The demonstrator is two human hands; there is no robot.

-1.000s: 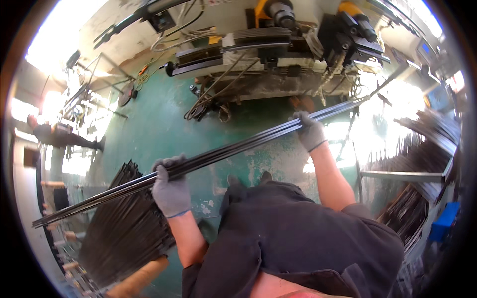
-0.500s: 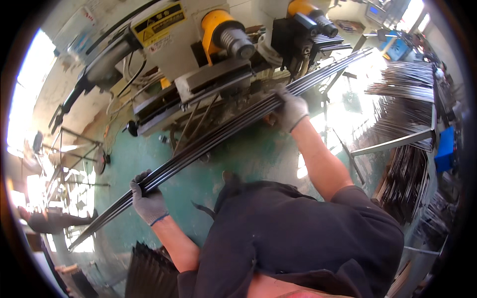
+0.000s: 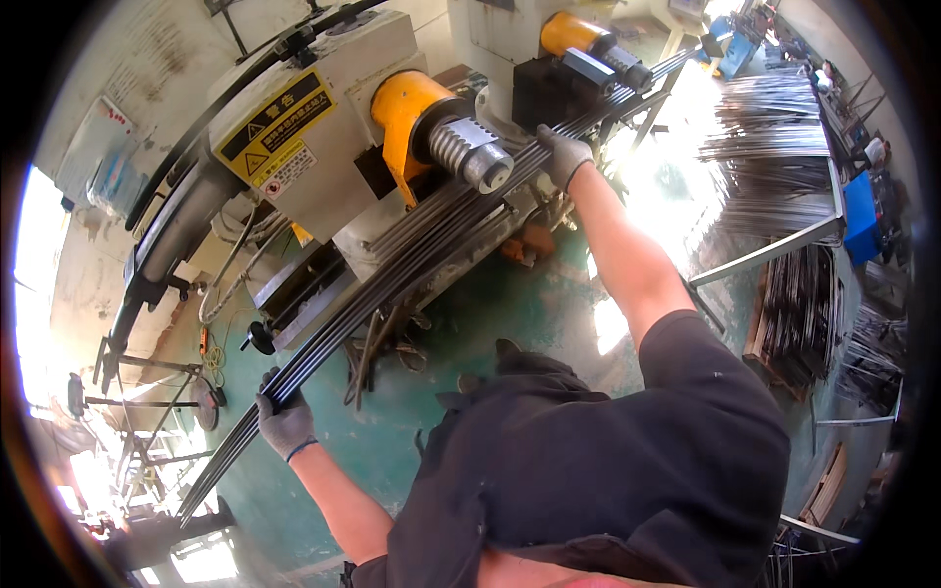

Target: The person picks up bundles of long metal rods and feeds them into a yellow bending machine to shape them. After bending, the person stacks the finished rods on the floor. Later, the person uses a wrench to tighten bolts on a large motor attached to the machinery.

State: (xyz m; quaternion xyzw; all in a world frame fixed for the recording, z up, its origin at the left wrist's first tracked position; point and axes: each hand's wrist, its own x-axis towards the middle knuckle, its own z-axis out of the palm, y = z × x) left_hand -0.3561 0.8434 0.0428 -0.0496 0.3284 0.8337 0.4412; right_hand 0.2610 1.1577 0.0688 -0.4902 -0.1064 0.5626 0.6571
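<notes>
A bundle of long, thin dark metal rods (image 3: 380, 291) slants across the view, from low on the left to far on the right. My left hand (image 3: 286, 425), in a grey glove, is closed round the rods near their lower left end. Farther along, my gloved right hand (image 3: 567, 161) grips the same bundle. Between my hands the rods pass along the front of a machine (image 3: 314, 137), just below its orange cylinder (image 3: 417, 103) with a ribbed metal end (image 3: 472, 155). Whether they touch the machine bed I cannot tell.
A second orange machine head (image 3: 578, 37) stands farther right. Stacks of metal rods (image 3: 769, 127) rest on a rack (image 3: 774, 255) at the right, with darker rods (image 3: 799, 309) below. At the left stand a metal frame (image 3: 162, 421) and a black curved arm (image 3: 162, 245).
Both my hands have carried the rods forward, closer to the machine, and the bundle now lies along its front. My view has shifted, so the machine appears larger.
</notes>
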